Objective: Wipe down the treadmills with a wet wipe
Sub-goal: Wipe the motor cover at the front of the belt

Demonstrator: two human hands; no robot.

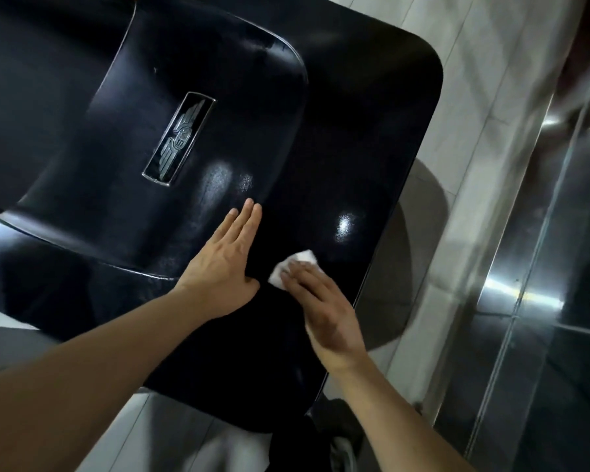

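Up-left, winged badge (pixel 179 137) on black treadmill cover (pixel 338 148); grey tiles (pixel 474 114) right

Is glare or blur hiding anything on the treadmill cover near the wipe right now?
Head view: two bright glare patches sit on the glossy black treadmill cover, one just beyond the wet wipe. Head view: the right hand on the wipe is slightly motion-blurred, the left hand sharp, and the frame's bottom edge soft.

Wipe (pixel 295 267) under right hand (pixel 324 315) on treadmill (pixel 355 148)
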